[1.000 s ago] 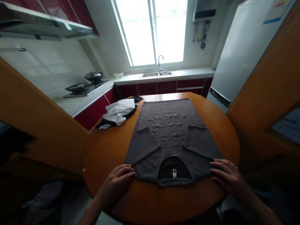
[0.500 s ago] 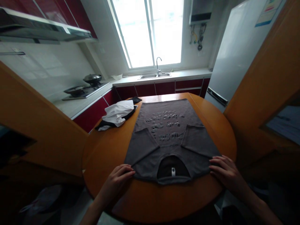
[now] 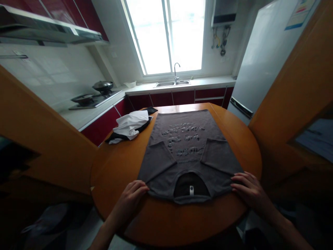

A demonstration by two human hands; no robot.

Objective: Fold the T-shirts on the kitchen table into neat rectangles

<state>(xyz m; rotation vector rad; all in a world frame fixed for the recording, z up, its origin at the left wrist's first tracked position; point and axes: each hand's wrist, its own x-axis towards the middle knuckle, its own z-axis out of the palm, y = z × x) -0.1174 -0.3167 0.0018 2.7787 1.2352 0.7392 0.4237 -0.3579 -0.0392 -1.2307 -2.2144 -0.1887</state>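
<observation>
Gray T-shirt (image 3: 188, 156) lies flat on round desk (image 3: 117, 166), sleeves folded inward, collar at near edge. Left hand (image 3: 133, 194) and right hand (image 3: 249, 188) touch its near corners; can't tell if either pinches. White-and-black clothes (image 3: 131, 124) heaped far left.

You get light from the window (image 3: 166, 38), top centre, blown white; you get glare mid-frame, table (image 3: 111, 173) far edge; lower corners very dark; side edges stretched
</observation>
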